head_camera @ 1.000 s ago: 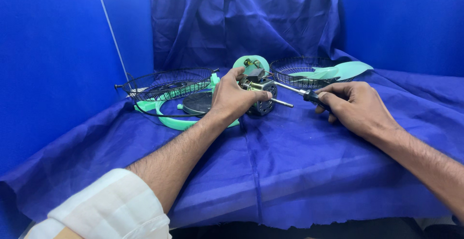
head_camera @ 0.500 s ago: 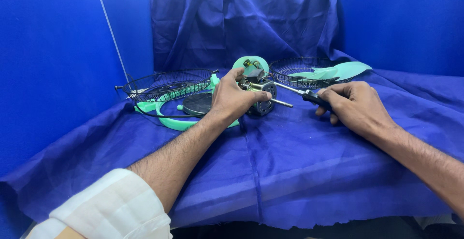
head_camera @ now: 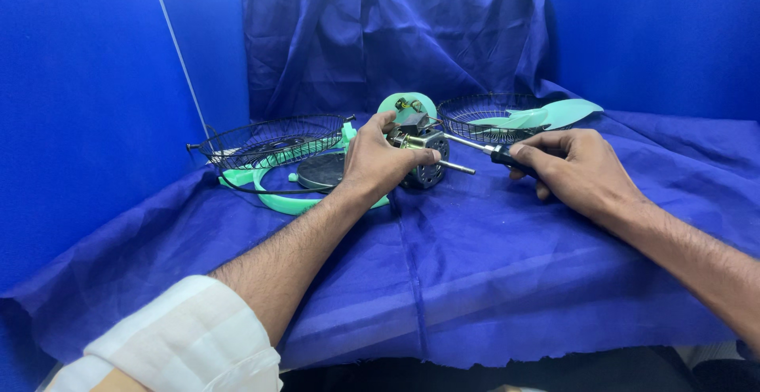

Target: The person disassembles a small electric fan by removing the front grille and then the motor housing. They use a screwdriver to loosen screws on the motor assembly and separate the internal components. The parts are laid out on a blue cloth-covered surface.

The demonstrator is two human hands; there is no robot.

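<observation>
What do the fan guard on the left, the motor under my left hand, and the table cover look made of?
Fan guard: thin black wire, probably coated steel, in a see-through grid. Motor: bare metal by its grey sheen, with a perforated casing and a shiny shaft. Table cover: matte blue fabric, likely non-woven; it creases softly.

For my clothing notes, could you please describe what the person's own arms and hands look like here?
Both hands are bare, with no gloves, rings or watch in view. The left hand comes from a bare forearm with a white sleeve rolled up near the elbow. The right hand comes from a bare forearm, and no sleeve shows on it before the picture's edge.
</observation>
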